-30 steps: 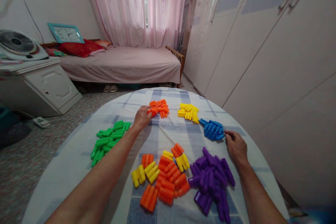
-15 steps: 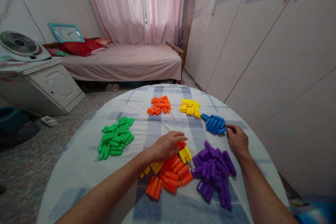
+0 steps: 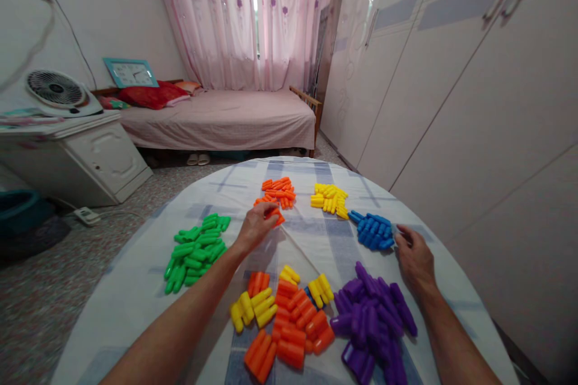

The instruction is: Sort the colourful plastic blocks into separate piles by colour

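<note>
My left hand point(image 3: 256, 228) is closed, its thumb and fingers pinching an orange plastic piece point(image 3: 276, 216) just in front of the far orange pile point(image 3: 280, 190). At the right, my right hand point(image 3: 414, 255) lies beside the blue pile point(image 3: 374, 231). Its thumb and forefinger are drawn together, and something small and pale may sit at the tips. Nearest me is a mixed pile with orange pieces point(image 3: 293, 325) and yellow pieces point(image 3: 253, 307), with a bit of blue beneath. To its right, purple pieces point(image 3: 372, 322) lie heaped. All are joined, tube-like plastic blocks.
A green pile point(image 3: 196, 251) lies left of my left forearm, and a yellow pile point(image 3: 329, 198) at the back. The round table point(image 3: 149, 307) wears a checked cloth. Beyond stand a bed point(image 3: 226, 114), a cabinet with a fan point(image 3: 56, 90), and a tall wardrobe point(image 3: 474, 102).
My left hand has moved from above the near mixed pile forward and left to the far orange pile, an orange piece in its fingers. My right hand stays by the blue pile. The view tilted up slightly.
</note>
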`<state>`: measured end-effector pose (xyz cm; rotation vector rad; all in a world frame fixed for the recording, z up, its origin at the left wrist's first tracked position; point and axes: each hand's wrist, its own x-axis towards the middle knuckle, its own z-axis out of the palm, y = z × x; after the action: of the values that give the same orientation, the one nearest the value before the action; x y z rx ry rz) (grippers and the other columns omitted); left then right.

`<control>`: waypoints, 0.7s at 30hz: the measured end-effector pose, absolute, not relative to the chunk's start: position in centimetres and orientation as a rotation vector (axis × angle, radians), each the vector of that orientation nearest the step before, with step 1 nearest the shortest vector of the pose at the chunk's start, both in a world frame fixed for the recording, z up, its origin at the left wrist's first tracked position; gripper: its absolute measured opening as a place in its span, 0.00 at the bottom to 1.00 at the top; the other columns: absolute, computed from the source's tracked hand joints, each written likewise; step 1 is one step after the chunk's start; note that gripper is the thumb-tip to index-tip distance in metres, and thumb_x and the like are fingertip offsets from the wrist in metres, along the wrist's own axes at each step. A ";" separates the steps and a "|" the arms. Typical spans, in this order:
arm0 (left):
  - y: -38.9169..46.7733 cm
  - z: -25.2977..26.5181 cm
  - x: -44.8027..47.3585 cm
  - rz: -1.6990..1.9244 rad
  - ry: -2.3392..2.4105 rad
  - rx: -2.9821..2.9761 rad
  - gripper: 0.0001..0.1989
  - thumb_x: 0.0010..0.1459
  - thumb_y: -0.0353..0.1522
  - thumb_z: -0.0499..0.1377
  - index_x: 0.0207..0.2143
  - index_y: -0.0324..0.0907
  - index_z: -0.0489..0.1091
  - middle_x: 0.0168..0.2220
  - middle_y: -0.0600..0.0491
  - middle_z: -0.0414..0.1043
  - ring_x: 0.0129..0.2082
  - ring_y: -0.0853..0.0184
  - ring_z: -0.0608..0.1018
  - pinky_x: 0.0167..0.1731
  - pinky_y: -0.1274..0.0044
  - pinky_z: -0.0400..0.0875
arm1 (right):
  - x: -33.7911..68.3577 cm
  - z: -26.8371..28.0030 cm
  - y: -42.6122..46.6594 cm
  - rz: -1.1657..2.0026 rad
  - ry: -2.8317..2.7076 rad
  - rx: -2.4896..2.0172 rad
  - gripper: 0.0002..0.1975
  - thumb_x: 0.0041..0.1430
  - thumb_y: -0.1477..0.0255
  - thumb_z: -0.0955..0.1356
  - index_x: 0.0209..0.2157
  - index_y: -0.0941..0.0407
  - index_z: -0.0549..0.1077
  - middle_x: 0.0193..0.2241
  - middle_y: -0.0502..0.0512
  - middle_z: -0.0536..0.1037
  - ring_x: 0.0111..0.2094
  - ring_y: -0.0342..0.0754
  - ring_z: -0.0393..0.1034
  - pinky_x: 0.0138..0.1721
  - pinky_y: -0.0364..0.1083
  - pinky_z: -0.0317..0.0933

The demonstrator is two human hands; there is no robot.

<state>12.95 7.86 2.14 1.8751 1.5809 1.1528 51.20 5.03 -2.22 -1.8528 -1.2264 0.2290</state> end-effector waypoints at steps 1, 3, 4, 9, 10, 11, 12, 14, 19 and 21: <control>8.9 2.2 12.4 1.174 1.655 1.895 0.13 0.51 0.31 0.56 0.39 0.40 0.74 0.37 0.51 0.76 0.36 0.67 0.77 0.39 0.76 0.70 | 50.8 -2.1 5.1 0.258 -1.205 -1.828 0.30 0.53 0.56 0.60 0.53 0.59 0.68 0.49 0.64 0.72 0.46 0.55 0.68 0.48 0.52 0.60; 10.9 2.3 11.6 1.190 1.765 1.918 0.13 0.51 0.30 0.55 0.40 0.40 0.74 0.38 0.50 0.76 0.37 0.65 0.77 0.42 0.75 0.70 | 50.1 -2.1 5.3 0.291 -1.230 -1.793 0.33 0.55 0.54 0.58 0.57 0.58 0.64 0.55 0.64 0.68 0.53 0.56 0.64 0.53 0.53 0.57; 11.6 2.4 11.4 1.192 1.803 1.918 0.14 0.51 0.29 0.55 0.40 0.40 0.74 0.39 0.49 0.76 0.38 0.63 0.76 0.43 0.74 0.69 | 49.8 -2.1 5.4 0.291 -1.268 -1.784 0.34 0.56 0.53 0.58 0.58 0.58 0.63 0.56 0.63 0.66 0.55 0.56 0.62 0.55 0.54 0.54; 12.6 2.7 11.5 1.201 1.921 1.939 0.20 0.48 0.25 0.55 0.46 0.38 0.71 0.47 0.44 0.71 0.49 0.57 0.72 0.53 0.67 0.63 | 49.5 -2.8 6.0 0.259 -1.440 -1.748 0.33 0.57 0.52 0.56 0.56 0.58 0.64 0.57 0.62 0.66 0.57 0.56 0.60 0.59 0.55 0.50; 12.0 2.8 11.9 1.209 1.913 1.966 0.22 0.49 0.25 0.55 0.48 0.38 0.70 0.49 0.43 0.69 0.51 0.57 0.70 0.54 0.66 0.61 | 49.6 -3.0 6.1 0.253 -1.457 -1.739 0.32 0.57 0.52 0.55 0.56 0.58 0.65 0.57 0.61 0.67 0.57 0.56 0.60 0.59 0.55 0.50; 11.2 3.0 12.3 1.204 1.862 2.008 0.22 0.49 0.26 0.55 0.49 0.38 0.68 0.50 0.44 0.68 0.52 0.57 0.69 0.55 0.65 0.61 | 49.7 -3.1 6.2 0.246 -1.475 -1.732 0.31 0.57 0.53 0.56 0.55 0.58 0.65 0.56 0.61 0.67 0.56 0.55 0.60 0.59 0.56 0.50; 10.1 3.1 12.8 1.175 1.764 2.058 0.21 0.51 0.26 0.55 0.49 0.39 0.68 0.50 0.45 0.68 0.52 0.58 0.69 0.54 0.66 0.62 | 49.8 -3.3 6.2 0.238 -1.491 -1.725 0.31 0.58 0.53 0.56 0.55 0.57 0.65 0.56 0.61 0.67 0.57 0.55 0.60 0.59 0.56 0.51; 7.2 3.5 13.7 1.031 1.457 2.136 0.17 0.52 0.28 0.55 0.46 0.41 0.70 0.48 0.48 0.70 0.48 0.62 0.72 0.49 0.70 0.67 | 49.9 -3.5 6.3 0.224 -1.521 -1.716 0.30 0.58 0.54 0.56 0.54 0.58 0.66 0.56 0.61 0.67 0.57 0.55 0.60 0.59 0.56 0.50; 0.1 4.5 15.0 0.640 1.072 2.145 0.14 0.53 0.33 0.58 0.44 0.42 0.72 0.46 0.49 0.70 0.44 0.66 0.74 0.45 0.75 0.69 | 49.9 -3.6 6.3 0.193 -1.531 -1.716 0.29 0.58 0.55 0.56 0.53 0.59 0.66 0.56 0.63 0.67 0.57 0.55 0.60 0.59 0.55 0.50; -1.6 4.7 15.3 0.558 1.078 2.206 0.17 0.52 0.33 0.60 0.46 0.42 0.71 0.49 0.48 0.69 0.47 0.65 0.72 0.48 0.74 0.67 | 49.8 -3.6 6.3 0.187 -1.532 -1.715 0.29 0.58 0.55 0.56 0.53 0.59 0.67 0.55 0.63 0.67 0.57 0.55 0.60 0.59 0.55 0.50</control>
<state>15.27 -1.59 4.69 2.2058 1.0776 0.5582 49.84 6.32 -3.62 -1.7149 -1.5322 0.1866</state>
